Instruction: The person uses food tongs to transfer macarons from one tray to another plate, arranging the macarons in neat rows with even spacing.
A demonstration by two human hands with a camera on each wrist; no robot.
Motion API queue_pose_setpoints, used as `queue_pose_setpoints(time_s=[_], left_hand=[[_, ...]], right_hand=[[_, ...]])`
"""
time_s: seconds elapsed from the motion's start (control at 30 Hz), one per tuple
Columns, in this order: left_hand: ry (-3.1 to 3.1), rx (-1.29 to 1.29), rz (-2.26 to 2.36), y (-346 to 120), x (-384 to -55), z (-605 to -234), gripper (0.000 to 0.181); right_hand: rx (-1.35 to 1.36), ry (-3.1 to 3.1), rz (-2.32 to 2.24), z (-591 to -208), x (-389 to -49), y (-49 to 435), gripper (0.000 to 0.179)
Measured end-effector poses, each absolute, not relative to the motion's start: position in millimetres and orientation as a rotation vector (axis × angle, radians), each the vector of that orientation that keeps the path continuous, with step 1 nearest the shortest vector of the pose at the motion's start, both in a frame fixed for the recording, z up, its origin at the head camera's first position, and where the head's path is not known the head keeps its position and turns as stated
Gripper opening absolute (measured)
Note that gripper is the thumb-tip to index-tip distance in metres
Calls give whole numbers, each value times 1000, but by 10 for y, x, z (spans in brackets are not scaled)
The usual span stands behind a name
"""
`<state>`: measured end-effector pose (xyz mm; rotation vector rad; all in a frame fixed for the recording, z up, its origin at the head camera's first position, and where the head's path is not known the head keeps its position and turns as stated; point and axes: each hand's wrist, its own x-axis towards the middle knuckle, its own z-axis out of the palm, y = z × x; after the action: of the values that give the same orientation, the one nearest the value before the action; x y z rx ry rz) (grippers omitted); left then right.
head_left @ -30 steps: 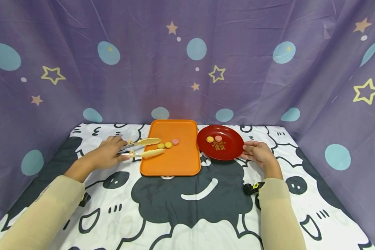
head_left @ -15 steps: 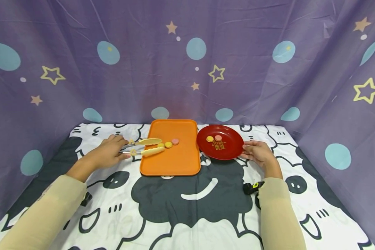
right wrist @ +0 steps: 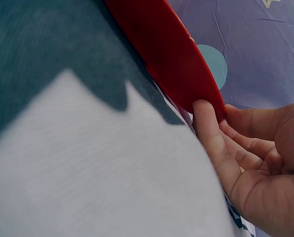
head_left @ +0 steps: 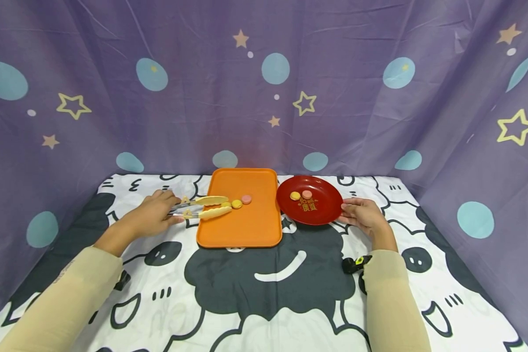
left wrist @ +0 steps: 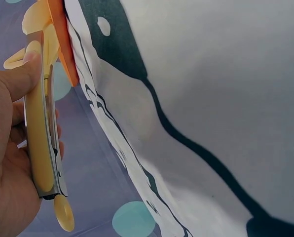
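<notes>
My left hand grips a pair of tongs with yellow tips. The tips stand apart over the left part of an orange tray, one on either side of a yellow macaron, partly hidden by them. A second yellow macaron and a pink macaron lie in a row to its right. My right hand pinches the right rim of a red plate, thumb and fingers on the edge in the right wrist view. On this plate are a yellow macaron and a pink macaron.
The plate's left edge touches or overlaps the tray's right side; I cannot tell which. A black-and-white cartoon cloth covers the table. Behind it hangs a purple curtain with stars and blue dots.
The tongs have shifted slightly to the right over the tray, with the left hand following. The right hand and plate hold their place.
</notes>
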<state>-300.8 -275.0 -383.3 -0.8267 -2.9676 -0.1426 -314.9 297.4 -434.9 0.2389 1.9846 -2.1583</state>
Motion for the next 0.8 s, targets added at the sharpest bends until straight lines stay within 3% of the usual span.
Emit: queue_pose_setpoints(time_s=[0.8], left_hand=[[-2913,-841,-120,-2807,-3024,-3879,48]], right_hand=[[255,2002,-2150,-4334,-3136,2967,42]])
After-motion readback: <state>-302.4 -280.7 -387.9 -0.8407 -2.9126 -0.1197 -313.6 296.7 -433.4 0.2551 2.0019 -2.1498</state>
